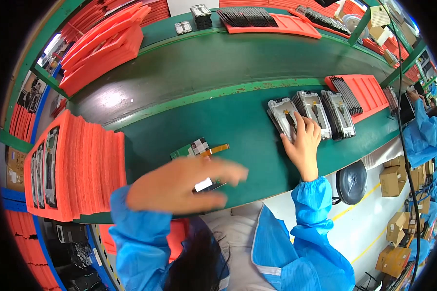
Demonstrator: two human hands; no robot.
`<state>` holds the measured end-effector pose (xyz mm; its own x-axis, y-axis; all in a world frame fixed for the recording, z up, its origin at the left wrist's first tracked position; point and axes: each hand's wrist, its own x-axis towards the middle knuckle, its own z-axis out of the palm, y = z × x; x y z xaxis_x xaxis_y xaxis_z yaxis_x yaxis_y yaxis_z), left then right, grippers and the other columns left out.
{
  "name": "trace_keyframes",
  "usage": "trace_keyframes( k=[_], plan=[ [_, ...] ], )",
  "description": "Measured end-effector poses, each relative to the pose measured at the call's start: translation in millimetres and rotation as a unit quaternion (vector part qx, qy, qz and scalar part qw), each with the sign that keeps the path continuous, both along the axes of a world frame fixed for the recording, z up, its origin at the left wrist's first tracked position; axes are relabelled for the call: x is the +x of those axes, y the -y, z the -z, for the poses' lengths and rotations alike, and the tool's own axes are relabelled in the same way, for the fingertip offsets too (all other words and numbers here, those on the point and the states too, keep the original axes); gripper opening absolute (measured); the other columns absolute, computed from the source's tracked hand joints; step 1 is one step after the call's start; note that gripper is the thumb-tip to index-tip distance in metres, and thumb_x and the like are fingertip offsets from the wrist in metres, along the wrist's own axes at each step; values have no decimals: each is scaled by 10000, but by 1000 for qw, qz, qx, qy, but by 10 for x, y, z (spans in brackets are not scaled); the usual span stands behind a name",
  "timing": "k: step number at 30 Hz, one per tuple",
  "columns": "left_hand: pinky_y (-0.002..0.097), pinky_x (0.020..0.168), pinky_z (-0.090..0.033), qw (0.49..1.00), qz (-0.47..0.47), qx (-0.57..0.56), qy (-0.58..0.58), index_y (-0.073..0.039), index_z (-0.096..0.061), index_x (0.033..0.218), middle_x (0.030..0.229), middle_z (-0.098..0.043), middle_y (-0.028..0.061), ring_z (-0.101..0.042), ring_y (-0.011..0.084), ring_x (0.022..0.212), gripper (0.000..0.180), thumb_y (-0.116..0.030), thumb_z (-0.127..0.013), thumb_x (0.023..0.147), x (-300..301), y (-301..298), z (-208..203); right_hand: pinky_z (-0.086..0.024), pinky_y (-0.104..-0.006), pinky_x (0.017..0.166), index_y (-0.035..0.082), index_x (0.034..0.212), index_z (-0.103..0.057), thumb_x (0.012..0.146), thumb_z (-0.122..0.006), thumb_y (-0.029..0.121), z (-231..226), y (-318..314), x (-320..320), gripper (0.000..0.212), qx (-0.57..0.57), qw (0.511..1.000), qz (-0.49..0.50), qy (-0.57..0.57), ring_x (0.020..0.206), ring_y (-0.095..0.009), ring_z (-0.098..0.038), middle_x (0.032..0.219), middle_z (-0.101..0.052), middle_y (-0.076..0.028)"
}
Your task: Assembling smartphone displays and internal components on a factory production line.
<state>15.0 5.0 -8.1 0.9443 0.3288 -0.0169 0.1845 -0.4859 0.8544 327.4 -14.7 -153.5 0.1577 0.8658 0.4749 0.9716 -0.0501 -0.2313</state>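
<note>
Beneath the right grip (303, 145), the leftmost stack of frames (280, 112) is touched by thumb and fingers; whether a frame is clasped cannot be told. Just to the right of that grip, two more stacks (321, 112) are set side by side on the green counter (247, 179). Well to its left, the left grip (184, 182) is blurred, with thumb and fingers spread wide. Just beyond the left grip, a circuit board (182, 151) with an orange ribbon (218, 149) is seen; farther left of it, red foam trays (97, 165) are stood in a row.
</note>
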Motion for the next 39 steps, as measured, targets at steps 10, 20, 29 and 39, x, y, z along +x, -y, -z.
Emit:
trace_keyframes(
  k=[10,20,29,39],
  plan=[
    [346,809,-465,941,-200,246,122,-36,-566,1218,1093,-603,127,-545,285,914,399,-48,-631,825,751,-370,736,-416,-418,949,116,1383,-420,569,-799,97,-1010,366,-419,899,-107,951,-283,55,1118,-344,-514,1278,-474,-143],
    [350,677,-486,993,-86,8,82,-5,-668,1005,839,-658,111,-603,191,753,229,-107,-686,802,779,-702,981,-393,-431,1018,131,1289,-541,656,-753,139,-1188,403,-645,668,-12,866,-384,320,1197,-320,-487,1338,-446,-147],
    [256,606,-485,941,-235,-198,141,27,-623,906,744,-592,16,-560,74,668,152,-125,-616,912,789,-582,1287,-329,-479,1052,107,1169,-644,794,-621,64,-455,759,-859,377,135,985,-85,-69,1318,-358,-335,1463,-308,-180],
    [259,610,-487,918,-262,-254,152,30,-607,983,790,-580,4,-566,84,671,137,-89,-578,922,653,-591,1399,-376,-374,1003,61,1148,-627,803,-609,-13,-11,569,-1196,354,63,965,-74,-244,1270,-320,-377,1404,-382,-155]
  ],
)
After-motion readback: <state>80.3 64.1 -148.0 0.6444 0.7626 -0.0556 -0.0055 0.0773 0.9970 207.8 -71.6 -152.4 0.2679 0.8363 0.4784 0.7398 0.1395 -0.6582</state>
